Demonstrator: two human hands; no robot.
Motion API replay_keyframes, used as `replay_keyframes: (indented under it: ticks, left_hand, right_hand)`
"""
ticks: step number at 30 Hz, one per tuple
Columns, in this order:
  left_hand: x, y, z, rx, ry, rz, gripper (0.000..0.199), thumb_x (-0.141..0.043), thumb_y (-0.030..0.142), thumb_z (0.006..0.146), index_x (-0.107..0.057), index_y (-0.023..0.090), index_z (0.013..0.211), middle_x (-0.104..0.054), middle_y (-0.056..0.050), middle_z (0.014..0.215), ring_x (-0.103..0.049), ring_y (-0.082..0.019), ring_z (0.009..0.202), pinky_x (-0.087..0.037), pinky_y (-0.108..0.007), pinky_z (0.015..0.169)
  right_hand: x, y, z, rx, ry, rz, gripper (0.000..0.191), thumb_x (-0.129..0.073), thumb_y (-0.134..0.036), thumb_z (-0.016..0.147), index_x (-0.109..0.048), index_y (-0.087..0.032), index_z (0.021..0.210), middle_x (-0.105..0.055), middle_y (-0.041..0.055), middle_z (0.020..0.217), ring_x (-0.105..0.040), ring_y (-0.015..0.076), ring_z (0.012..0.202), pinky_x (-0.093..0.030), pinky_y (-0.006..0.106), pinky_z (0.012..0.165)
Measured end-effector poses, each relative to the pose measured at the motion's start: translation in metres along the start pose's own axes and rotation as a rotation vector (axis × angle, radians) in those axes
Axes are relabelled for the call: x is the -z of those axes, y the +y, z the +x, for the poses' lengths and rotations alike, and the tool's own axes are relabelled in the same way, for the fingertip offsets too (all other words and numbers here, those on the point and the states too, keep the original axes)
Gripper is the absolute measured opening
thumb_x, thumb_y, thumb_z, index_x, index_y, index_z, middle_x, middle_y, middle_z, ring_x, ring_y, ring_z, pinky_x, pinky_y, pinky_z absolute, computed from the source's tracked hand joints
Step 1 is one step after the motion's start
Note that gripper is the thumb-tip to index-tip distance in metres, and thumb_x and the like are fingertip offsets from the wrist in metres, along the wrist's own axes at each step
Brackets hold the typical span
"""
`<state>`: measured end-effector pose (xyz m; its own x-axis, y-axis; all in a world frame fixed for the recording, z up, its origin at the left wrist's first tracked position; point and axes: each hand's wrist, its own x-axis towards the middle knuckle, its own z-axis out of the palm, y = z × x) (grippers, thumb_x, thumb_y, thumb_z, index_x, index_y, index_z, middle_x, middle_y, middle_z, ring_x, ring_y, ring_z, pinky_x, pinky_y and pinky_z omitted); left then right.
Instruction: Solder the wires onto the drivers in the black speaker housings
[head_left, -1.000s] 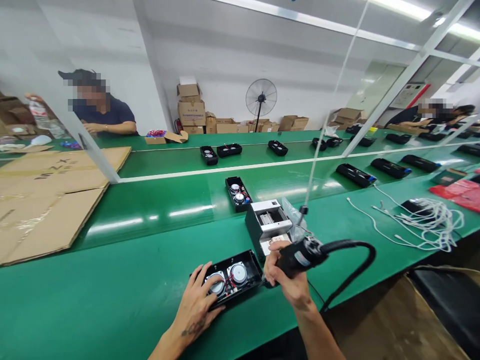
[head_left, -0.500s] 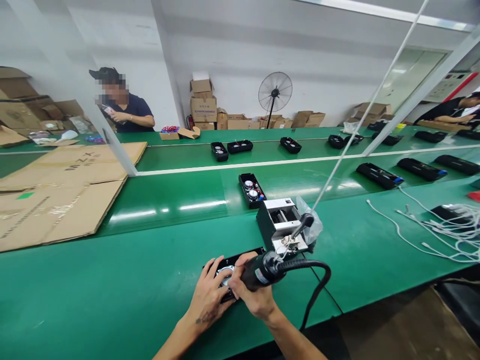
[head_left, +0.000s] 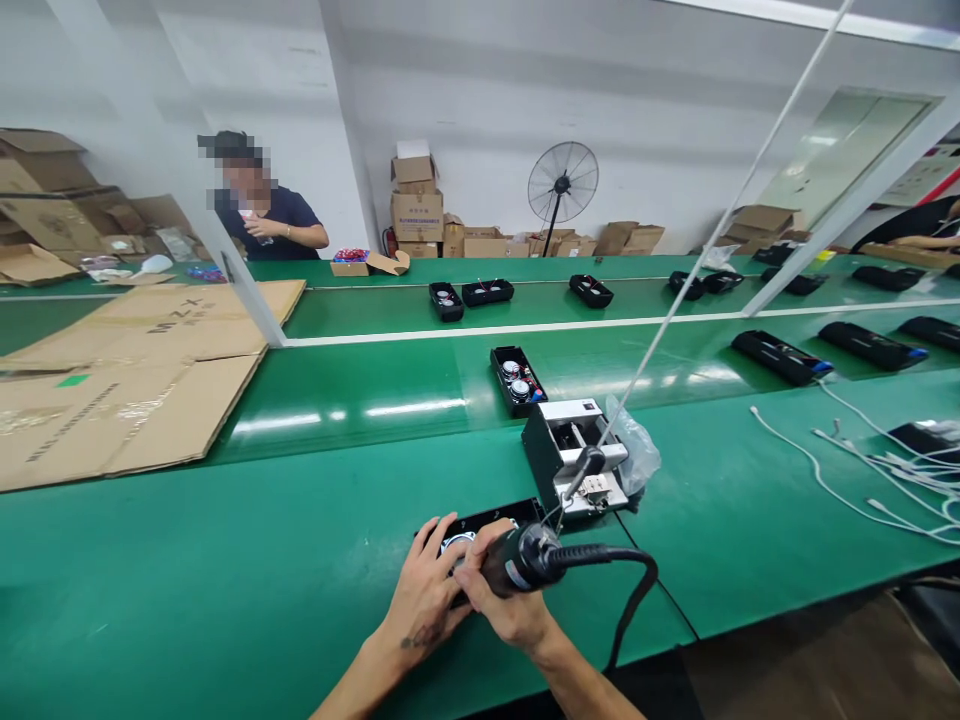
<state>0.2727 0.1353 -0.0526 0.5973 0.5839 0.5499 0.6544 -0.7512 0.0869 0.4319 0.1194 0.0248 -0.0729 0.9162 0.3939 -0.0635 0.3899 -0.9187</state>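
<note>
A black open speaker case (head_left: pixel 495 520) with round silver drivers lies on the green table in front of me, mostly hidden by my hands. My left hand (head_left: pixel 424 600) rests flat on its left end, fingers spread over one driver. My right hand (head_left: pixel 504 610) grips a black electric screwdriver (head_left: pixel 529 562), its tip pointing down into the case. The tool's black cable (head_left: pixel 630 590) loops off to the right, and a thin cord rises from it to the upper right.
A white-and-black screw feeder box (head_left: pixel 574 455) with a plastic bag stands just behind the case. Another open case (head_left: pixel 517 380) lies on the conveyor belt. Flat cardboard (head_left: pixel 135 380) covers the left. White cables (head_left: pixel 862 470) sprawl right. A person (head_left: pixel 266 215) sits at the far left.
My right hand carried the screwdriver leftward from beside the feeder box onto the speaker case. The view shifted left, and my hands now cover most of the case.
</note>
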Motion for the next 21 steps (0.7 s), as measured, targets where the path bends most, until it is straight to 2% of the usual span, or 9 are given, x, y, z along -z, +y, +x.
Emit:
replay_keyframes:
  ticks: [3, 7, 11, 15, 17, 21]
  left_hand:
    - [-0.005, 0.002, -0.002, 0.024, 0.008, -0.035, 0.030, -0.058, 0.029, 0.095, -0.072, 0.025, 0.121, -0.074, -0.005, 0.119, -0.046, -0.033, 0.142, -0.036, -0.049, 0.121]
    - [-0.013, 0.005, -0.005, 0.088, 0.056, -0.110, 0.028, -0.053, 0.029, 0.097, -0.073, 0.025, 0.117, -0.075, -0.004, 0.107, -0.044, -0.031, 0.144, -0.030, -0.048, 0.124]
    - [-0.012, 0.006, -0.007, 0.071, 0.054, -0.103, 0.030, -0.054, 0.029, 0.098, -0.073, 0.030, 0.121, -0.076, -0.002, 0.107, -0.044, -0.030, 0.146, -0.029, -0.048, 0.125]
    - [-0.007, 0.006, -0.006, 0.076, -0.021, -0.045, 0.034, -0.054, 0.027, 0.097, -0.072, 0.031, 0.125, -0.076, -0.002, 0.110, -0.042, -0.029, 0.147, -0.030, -0.047, 0.124]
    - [-0.007, 0.006, -0.006, 0.075, -0.011, -0.036, 0.034, -0.054, 0.027, 0.097, -0.072, 0.030, 0.125, -0.076, -0.003, 0.109, -0.042, -0.029, 0.147, -0.031, -0.047, 0.124]
    - [-0.011, 0.007, -0.005, 0.078, 0.081, -0.101, 0.032, -0.053, 0.024, 0.098, -0.073, 0.031, 0.122, -0.077, 0.000, 0.107, -0.044, -0.027, 0.146, -0.029, -0.044, 0.125]
  right_hand:
    - [0.003, -0.006, 0.001, 0.107, -0.055, -0.092, 0.016, -0.071, -0.029, 0.090, -0.056, -0.028, 0.096, -0.061, -0.0030, 0.072, -0.061, 0.0184, 0.061, -0.059, 0.032, 0.062]
    - [0.006, -0.005, -0.002, 0.174, -0.074, -0.207, 0.017, -0.073, -0.021, 0.084, -0.059, -0.027, 0.093, -0.066, -0.0010, 0.079, -0.064, 0.0204, 0.068, -0.058, 0.033, 0.068]
    - [0.003, -0.001, -0.009, 0.157, -0.117, -0.195, 0.020, -0.076, -0.020, 0.080, -0.061, -0.028, 0.091, -0.067, -0.0009, 0.082, -0.067, 0.0224, 0.075, -0.056, 0.036, 0.078]
    - [-0.003, 0.003, -0.013, 0.138, -0.058, -0.068, 0.039, -0.075, -0.017, 0.081, -0.063, -0.033, 0.114, -0.066, -0.0027, 0.081, -0.065, 0.0212, 0.068, -0.057, 0.035, 0.070]
    - [-0.004, 0.003, -0.014, 0.156, -0.025, -0.054, 0.045, -0.074, -0.015, 0.082, -0.062, -0.034, 0.121, -0.066, -0.0024, 0.085, -0.066, 0.0199, 0.067, -0.057, 0.033, 0.067]
    - [-0.003, 0.003, -0.013, 0.170, -0.076, -0.097, 0.034, -0.074, -0.014, 0.079, -0.065, -0.031, 0.107, -0.069, -0.0003, 0.086, -0.068, 0.0227, 0.071, -0.059, 0.036, 0.070]
